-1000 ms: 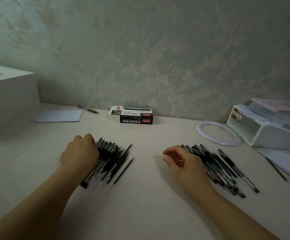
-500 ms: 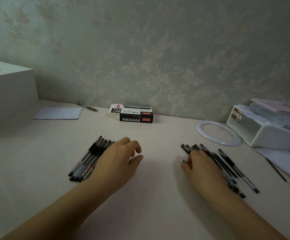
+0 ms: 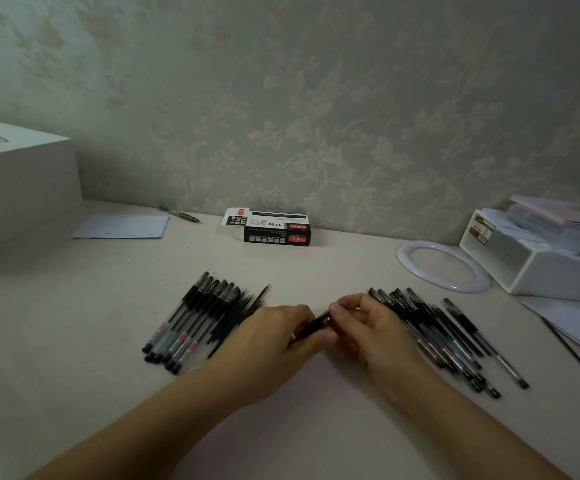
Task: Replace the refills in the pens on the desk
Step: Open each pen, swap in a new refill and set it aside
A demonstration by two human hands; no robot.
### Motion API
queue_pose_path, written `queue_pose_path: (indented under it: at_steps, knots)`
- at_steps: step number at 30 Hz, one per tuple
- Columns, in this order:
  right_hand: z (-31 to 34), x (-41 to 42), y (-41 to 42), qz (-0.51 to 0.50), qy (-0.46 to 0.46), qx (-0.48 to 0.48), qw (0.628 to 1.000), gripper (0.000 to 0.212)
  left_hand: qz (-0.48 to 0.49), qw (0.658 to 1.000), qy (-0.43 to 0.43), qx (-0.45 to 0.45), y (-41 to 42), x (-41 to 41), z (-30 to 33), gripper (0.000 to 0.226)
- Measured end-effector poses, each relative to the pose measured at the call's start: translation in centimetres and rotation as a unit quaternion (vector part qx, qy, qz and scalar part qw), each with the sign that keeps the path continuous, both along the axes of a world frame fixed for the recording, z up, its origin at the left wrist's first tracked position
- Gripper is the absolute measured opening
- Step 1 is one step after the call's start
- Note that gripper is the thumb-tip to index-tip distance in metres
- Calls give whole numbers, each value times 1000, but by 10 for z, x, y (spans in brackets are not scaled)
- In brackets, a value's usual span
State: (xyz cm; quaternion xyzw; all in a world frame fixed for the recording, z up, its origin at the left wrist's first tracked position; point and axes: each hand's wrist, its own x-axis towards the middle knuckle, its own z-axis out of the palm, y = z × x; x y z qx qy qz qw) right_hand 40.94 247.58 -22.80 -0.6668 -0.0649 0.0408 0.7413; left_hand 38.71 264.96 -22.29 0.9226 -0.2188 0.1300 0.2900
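Observation:
Between two piles, both hands meet over the desk middle on one black pen (image 3: 316,326). My left hand (image 3: 274,337) grips its lower part, and my right hand (image 3: 368,323) pinches its upper end with the fingertips. To the left lies a pile of capped black pens (image 3: 191,320) with several thin black refills (image 3: 247,306) beside it, partly hidden by my left hand. A second pile of black pens (image 3: 444,337) lies to the right, just behind my right hand.
A black and white refill box (image 3: 274,230) sits near the wall. A white ring (image 3: 441,265), a white organiser (image 3: 541,261) and papers (image 3: 576,323) are at the right. A paper sheet (image 3: 122,226), a lone pen (image 3: 179,214) and a white box (image 3: 14,181) are at the left.
My right hand left the right pile with one pen and came to the middle. My left hand moved right from the left pile and took hold of the same pen.

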Motion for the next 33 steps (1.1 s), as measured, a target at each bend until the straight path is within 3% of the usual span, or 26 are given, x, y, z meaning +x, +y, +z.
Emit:
queue_pose_path:
  at_steps: [3, 6, 15, 20, 22, 24, 28, 33]
  knots:
    - [-2, 1, 0, 17, -53, -71, 996, 9, -11, 1000, 2, 18, 2, 1, 0, 21]
    - [-1, 0, 1, 43, -82, -115, 989, 8, -12, 999, 4, 30, 2, 0, -1, 14]
    - [-3, -1, 0, 35, -88, -86, 992, 14, 59, 993, -44, 92, 3, 6, -1, 34]
    - [-3, -3, -2, -8, -132, -48, 990, 8, 97, 990, -58, 80, 0, 5, 0, 40]
    - [-4, 0, -6, -57, -180, -98, 977, 5, 104, 992, -50, 58, 1, 5, 1, 31]
    - [-5, 3, -11, -104, -229, -211, 945, 12, 100, 994, -35, 31, 5, 5, 1, 23]
    - [-11, 5, -12, -91, -267, -376, 882, 15, 85, 996, -30, 24, 9, 6, 1, 12]
    - [-13, 6, -12, -74, -269, -405, 871, 10, 71, 996, -39, 44, 8, 6, -3, 7]
